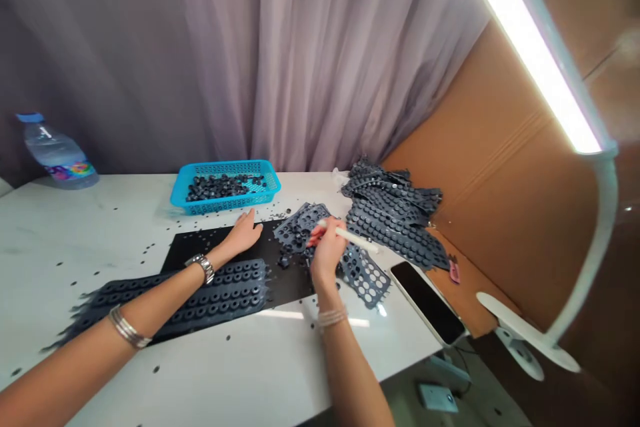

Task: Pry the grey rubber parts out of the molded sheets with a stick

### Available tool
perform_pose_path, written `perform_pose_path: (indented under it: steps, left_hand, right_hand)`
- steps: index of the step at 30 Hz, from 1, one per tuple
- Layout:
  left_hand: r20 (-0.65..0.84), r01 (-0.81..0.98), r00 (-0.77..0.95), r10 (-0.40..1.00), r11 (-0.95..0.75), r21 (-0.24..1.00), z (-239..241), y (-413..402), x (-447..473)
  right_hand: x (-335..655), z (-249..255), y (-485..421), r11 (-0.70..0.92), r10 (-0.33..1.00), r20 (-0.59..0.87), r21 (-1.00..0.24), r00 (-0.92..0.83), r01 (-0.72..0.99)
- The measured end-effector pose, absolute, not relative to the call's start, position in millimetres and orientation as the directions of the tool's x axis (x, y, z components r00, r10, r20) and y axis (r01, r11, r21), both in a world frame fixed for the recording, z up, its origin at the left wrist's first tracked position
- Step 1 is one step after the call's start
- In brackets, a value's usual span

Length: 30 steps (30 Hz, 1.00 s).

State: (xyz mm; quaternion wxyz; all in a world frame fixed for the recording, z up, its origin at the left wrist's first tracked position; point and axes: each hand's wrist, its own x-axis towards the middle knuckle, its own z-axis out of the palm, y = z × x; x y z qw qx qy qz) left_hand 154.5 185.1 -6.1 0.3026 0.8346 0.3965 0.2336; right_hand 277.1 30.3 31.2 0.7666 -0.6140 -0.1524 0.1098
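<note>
We see right hand (328, 248), fingers curled round white stick (359, 240); left hand (243, 232), fingers part-open, seemingly empty, toward back edge of worktop (270, 363).

Worktop (280, 373) beneath a lit lamp (540, 53), as I saw it. The left hand (243, 232), fingers extended, was over a black mat (295, 285), just short of a blue perforated basket (213, 206) containing small black pieces (220, 188). The right hand (329, 248) gripped a white pen-shaped tool (357, 239) above dark perforated sheets (370, 278). A ring-studded strip (230, 290) lay under the left forearm; a smartphone (430, 303) lay at right.
</note>
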Motion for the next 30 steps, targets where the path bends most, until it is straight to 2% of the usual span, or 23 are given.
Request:
perform_pose_path:
  steps: [2,4,7,9,12,15,18,20,23,26,30]
  left_hand:
    - [0.175,0.454,0.588,0.790,-0.501,0.736,-6,177,176]
    - [0.193,0.376,0.611,0.767,-0.496,0.783,2,173,189]
    - [0.212,0.275,0.624,0.752,-0.465,0.842,23,179,187]
    - [0.209,0.255,0.606,0.768,-0.436,0.863,39,191,170]
    - [0.190,0.316,0.548,0.815,-0.412,0.855,53,210,135]
    - [0.157,0.448,0.526,0.836,-0.429,0.784,48,217,113]
    - [0.133,0.549,0.565,0.814,-0.492,0.676,30,214,119]
    - [0.137,0.571,0.604,0.785,-0.546,0.613,18,212,131]
    - [0.153,0.554,0.669,0.728,-0.625,0.550,8,211,150]
    - [0.181,0.509,0.718,0.672,-0.684,0.522,7,211,165]
    - [0.229,0.410,0.771,0.594,-0.738,0.536,9,194,186]
  right_hand:
    - [246,24,32,0.270,0.566,0.006,-0.946,0.825,-0.179]
    - [217,15,35,0.254,0.694,-0.020,-0.929,0.719,-0.271]
    - [196,4,36,0.272,0.738,-0.059,-0.885,0.672,-0.377]
    - [195,-2,37,0.282,0.720,-0.113,-0.854,0.685,-0.437]
    - [198,-10,38,0.259,0.721,-0.178,-0.828,0.670,-0.498]
    - [198,-15,43,0.232,0.738,-0.142,-0.865,0.660,-0.445]
    - [205,-10,46,0.256,0.671,-0.056,-0.918,0.739,-0.302]
    - [221,-2,46,0.294,0.558,0.040,-0.944,0.829,-0.152]
    - [255,12,40,0.313,0.396,0.085,-0.949,0.914,-0.047]
    - [285,23,30,0.310,0.239,0.110,-0.950,0.965,0.032]
    - [301,26,23,0.287,0.190,0.129,-0.955,0.973,0.071]
